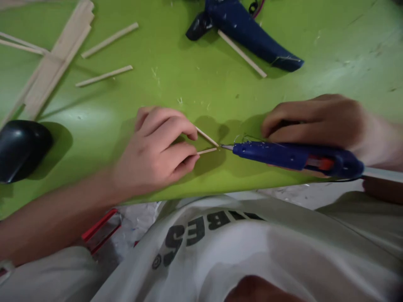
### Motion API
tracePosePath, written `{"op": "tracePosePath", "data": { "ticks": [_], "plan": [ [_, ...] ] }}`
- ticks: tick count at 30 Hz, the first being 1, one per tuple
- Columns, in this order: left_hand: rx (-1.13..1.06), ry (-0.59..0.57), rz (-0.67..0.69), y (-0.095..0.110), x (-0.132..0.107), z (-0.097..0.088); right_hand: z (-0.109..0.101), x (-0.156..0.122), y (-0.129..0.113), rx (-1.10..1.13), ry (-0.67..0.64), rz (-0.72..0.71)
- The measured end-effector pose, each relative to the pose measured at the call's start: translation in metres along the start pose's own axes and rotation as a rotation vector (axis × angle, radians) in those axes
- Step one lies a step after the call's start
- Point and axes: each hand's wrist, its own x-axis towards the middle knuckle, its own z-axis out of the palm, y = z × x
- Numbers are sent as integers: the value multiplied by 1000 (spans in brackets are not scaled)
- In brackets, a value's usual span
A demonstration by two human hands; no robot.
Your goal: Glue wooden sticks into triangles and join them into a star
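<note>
Two thin wooden sticks, an upper stick (207, 136) and a lower stick (208, 151), poke out from the closed fingers of my left hand (157, 147). Their free ends come together in a narrow V just above the table; I cannot tell whether they touch. My right hand (324, 121) is closed on a blue glue gun (270, 155), its grip mostly hidden. The metal nozzle (226, 147) points left, right at the stick ends. A white glue stick (382, 173) runs out of the gun's rear.
On the green table (163, 88), several flat wooden strips (50, 75) lie at left, near a black computer mouse (25, 147). Short sticks (110, 40) rest beyond my left hand. A dark blue curved object (248, 29) lies across another stick (244, 54) at the back.
</note>
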Motion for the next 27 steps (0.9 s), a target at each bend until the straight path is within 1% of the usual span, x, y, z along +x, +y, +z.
{"op": "tracePosePath", "data": {
  "ticks": [5,10,14,18,20,23,27],
  "plan": [
    [3,6,27,-2,0,2,3,-2,0,-34,-2,-15],
    [19,-17,16,-2,-1,2,1,1,-4,-19,2,-10],
    [22,-20,-9,-1,-1,2,0,2,-3,22,2,29],
    [56,-88,-46,1,-1,-1,4,2,-4,91,11,57],
    [70,-110,-54,1,-1,-2,7,2,-8,96,51,117],
    [72,-101,-29,1,-1,-3,9,2,-13,86,97,172],
    [82,-88,-16,1,0,-2,10,2,-15,106,103,179]
  ]
}}
